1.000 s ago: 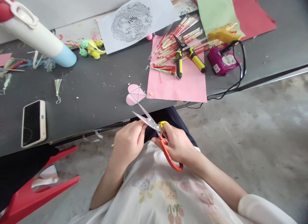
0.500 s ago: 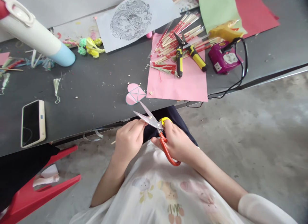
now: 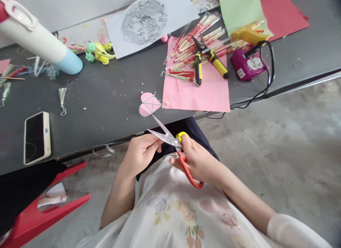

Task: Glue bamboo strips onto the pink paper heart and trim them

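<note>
My right hand (image 3: 195,157) grips scissors (image 3: 170,138) by their red and yellow handles, with the blades spread apart. Beside the blades, my left hand (image 3: 142,154) is closed in a pinch on what looks like a thin wooden stick, mostly hidden by the fingers. A small pale bit shows between the blades near the pivot. Just beyond the scissor tips, a pink paper heart (image 3: 150,104) with blue-green lines lies on the grey table (image 3: 112,109). Both hands are in front of the table edge, above my lap.
Pink paper (image 3: 197,98) carries red-and-pale sticks (image 3: 191,45) and yellow-black pliers (image 3: 206,56). To its right are a purple device (image 3: 249,63) and its cord. A phone (image 3: 36,138), a tassel (image 3: 62,98) and a bottle (image 3: 50,42) occupy the left. A dragon print (image 3: 149,24) lies behind.
The scissors and right hand have shifted slightly down toward me. My left hand has turned a little, its fingertips now lower beside the blade. The blades stay apart.
</note>
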Motion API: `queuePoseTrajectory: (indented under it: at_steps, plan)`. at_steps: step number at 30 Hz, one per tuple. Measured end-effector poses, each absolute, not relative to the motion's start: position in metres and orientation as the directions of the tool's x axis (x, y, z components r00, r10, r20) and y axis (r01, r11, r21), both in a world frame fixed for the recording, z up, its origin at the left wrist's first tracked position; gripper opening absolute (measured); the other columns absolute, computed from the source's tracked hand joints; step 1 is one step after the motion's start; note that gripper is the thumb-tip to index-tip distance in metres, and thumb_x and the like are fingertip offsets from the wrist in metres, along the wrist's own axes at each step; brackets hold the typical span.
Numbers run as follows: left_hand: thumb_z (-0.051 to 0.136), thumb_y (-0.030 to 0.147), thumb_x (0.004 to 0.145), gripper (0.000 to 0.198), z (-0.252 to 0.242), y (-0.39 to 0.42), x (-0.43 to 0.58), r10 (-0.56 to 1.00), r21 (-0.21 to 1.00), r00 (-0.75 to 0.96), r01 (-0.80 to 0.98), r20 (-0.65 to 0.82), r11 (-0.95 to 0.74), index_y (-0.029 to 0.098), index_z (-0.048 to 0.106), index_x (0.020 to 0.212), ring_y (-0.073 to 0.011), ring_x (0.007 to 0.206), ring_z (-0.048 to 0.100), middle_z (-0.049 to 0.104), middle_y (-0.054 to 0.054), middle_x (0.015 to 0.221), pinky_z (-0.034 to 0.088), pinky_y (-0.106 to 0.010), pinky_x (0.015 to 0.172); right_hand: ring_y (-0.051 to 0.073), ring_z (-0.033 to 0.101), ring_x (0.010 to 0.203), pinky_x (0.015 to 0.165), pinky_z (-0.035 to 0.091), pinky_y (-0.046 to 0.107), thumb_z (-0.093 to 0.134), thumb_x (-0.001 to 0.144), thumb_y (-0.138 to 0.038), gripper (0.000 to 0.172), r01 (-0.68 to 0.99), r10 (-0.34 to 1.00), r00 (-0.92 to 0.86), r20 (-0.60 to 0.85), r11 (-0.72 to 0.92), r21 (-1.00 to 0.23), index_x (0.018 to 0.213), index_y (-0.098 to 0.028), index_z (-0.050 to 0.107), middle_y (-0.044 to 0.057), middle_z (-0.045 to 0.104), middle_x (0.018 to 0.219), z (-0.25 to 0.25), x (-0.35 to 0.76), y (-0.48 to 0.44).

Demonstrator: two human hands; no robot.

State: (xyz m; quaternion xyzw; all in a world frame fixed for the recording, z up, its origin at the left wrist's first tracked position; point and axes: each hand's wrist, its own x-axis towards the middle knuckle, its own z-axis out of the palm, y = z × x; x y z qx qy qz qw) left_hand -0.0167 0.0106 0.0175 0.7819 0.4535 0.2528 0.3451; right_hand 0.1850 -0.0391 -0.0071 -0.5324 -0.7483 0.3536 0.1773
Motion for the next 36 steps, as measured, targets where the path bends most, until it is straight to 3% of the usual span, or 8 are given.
queuePoseTrajectory:
  at_steps: [8, 12, 14, 17, 19, 22, 28, 36]
  plan:
    - [0.051, 0.026, 0.096, 0.037, 0.016, 0.011, -0.019, 0.895, 0.769, 0.445, 0.562, 0.03, -0.305, 0.018, 0.056, 0.06, -0.0072, 0.053, 0.054, 0.059, 0.004, 0.057, 0.041, -0.018, 0.056, 0.017, 0.051, 0.067, 0.058, 0.039, 0.027, 0.058, 0.088, -0.056, 0.043, 0.658, 0.935, -0.273, -0.225, 0.011, -0.753, 0.08, -0.024, 0.032, 0.001, 0.052, 0.077, -0.003, 0.182, -0.037]
    - [0.048, 0.026, 0.098, 0.035, 0.015, 0.006, -0.016, 0.904, 0.729, 0.42, 0.594, 0.079, -0.339, 0.019, 0.058, 0.066, -0.008, 0.055, 0.057, 0.062, 0.004, 0.06, 0.042, -0.019, 0.056, 0.014, 0.048, 0.062, 0.056, 0.034, 0.025, 0.059, 0.086, -0.057, 0.044, 0.658, 0.945, -0.21, -0.251, -0.053, -0.751, 0.076, -0.023, 0.033, -0.001, 0.05, 0.072, -0.002, 0.18, -0.034]
    - [0.047, 0.023, 0.098, 0.027, 0.011, 0.002, -0.012, 0.895, 0.631, 0.413, 0.653, 0.167, -0.419, 0.019, 0.062, 0.076, -0.0091, 0.059, 0.061, 0.066, 0.002, 0.067, 0.044, -0.02, 0.059, 0.013, 0.047, 0.059, 0.055, 0.033, 0.025, 0.059, 0.086, -0.055, 0.042, 0.667, 0.946, -0.196, -0.258, -0.065, -0.742, 0.075, -0.023, 0.034, -0.002, 0.05, 0.07, -0.002, 0.18, -0.033]
    - [0.052, 0.018, 0.094, 0.014, 0.0, -0.004, -0.005, 0.837, 0.369, 0.402, 0.764, 0.371, -0.53, 0.018, 0.065, 0.098, -0.0131, 0.07, 0.067, 0.072, -0.002, 0.08, 0.048, -0.023, 0.067, 0.012, 0.045, 0.055, 0.053, 0.032, 0.025, 0.057, 0.087, -0.053, 0.038, 0.69, 0.943, -0.172, -0.286, -0.093, -0.718, 0.074, -0.023, 0.036, -0.003, 0.05, 0.068, -0.001, 0.18, -0.032]
    - [0.058, 0.016, 0.091, 0.014, -0.009, -0.006, -0.003, 0.79, 0.282, 0.375, 0.788, 0.485, -0.547, 0.017, 0.064, 0.104, -0.0141, 0.075, 0.069, 0.074, -0.004, 0.084, 0.049, -0.024, 0.072, 0.012, 0.045, 0.054, 0.053, 0.032, 0.025, 0.057, 0.087, -0.053, 0.038, 0.7, 0.939, -0.16, -0.305, -0.11, -0.706, 0.074, -0.023, 0.038, -0.003, 0.05, 0.068, 0.0, 0.18, -0.031]
    - [0.061, 0.015, 0.09, 0.01, -0.018, -0.006, -0.002, 0.753, 0.283, 0.343, 0.775, 0.562, -0.565, 0.018, 0.066, 0.099, -0.0124, 0.072, 0.07, 0.075, -0.004, 0.083, 0.05, -0.021, 0.074, 0.012, 0.046, 0.055, 0.053, 0.034, 0.025, 0.057, 0.087, -0.055, 0.038, 0.696, 0.928, -0.177, -0.327, -0.117, -0.709, 0.077, -0.023, 0.04, -0.002, 0.051, 0.069, 0.0, 0.181, -0.031]
    - [0.061, 0.014, 0.09, 0.009, -0.018, -0.004, -0.003, 0.725, 0.229, 0.401, 0.766, 0.56, -0.6, 0.017, 0.067, 0.097, -0.0113, 0.065, 0.068, 0.074, -0.002, 0.075, 0.05, -0.021, 0.069, 0.016, 0.053, 0.064, 0.06, 0.042, 0.028, 0.052, 0.092, -0.057, 0.038, 0.69, 0.905, -0.276, -0.323, -0.047, -0.722, 0.083, -0.023, 0.038, 0.002, 0.056, 0.078, -0.005, 0.184, -0.034]
    - [0.056, 0.007, 0.09, 0.019, -0.013, -0.005, -0.004, 0.727, 0.276, 0.419, 0.73, 0.544, -0.626, 0.017, 0.068, 0.1, -0.0124, 0.069, 0.07, 0.075, -0.002, 0.078, 0.051, -0.022, 0.072, 0.021, 0.057, 0.071, 0.058, 0.047, 0.032, 0.044, 0.096, -0.052, 0.033, 0.682, 0.934, -0.324, -0.153, 0.119, -0.721, 0.085, -0.024, 0.031, 0.005, 0.054, 0.078, -0.011, 0.186, -0.038]
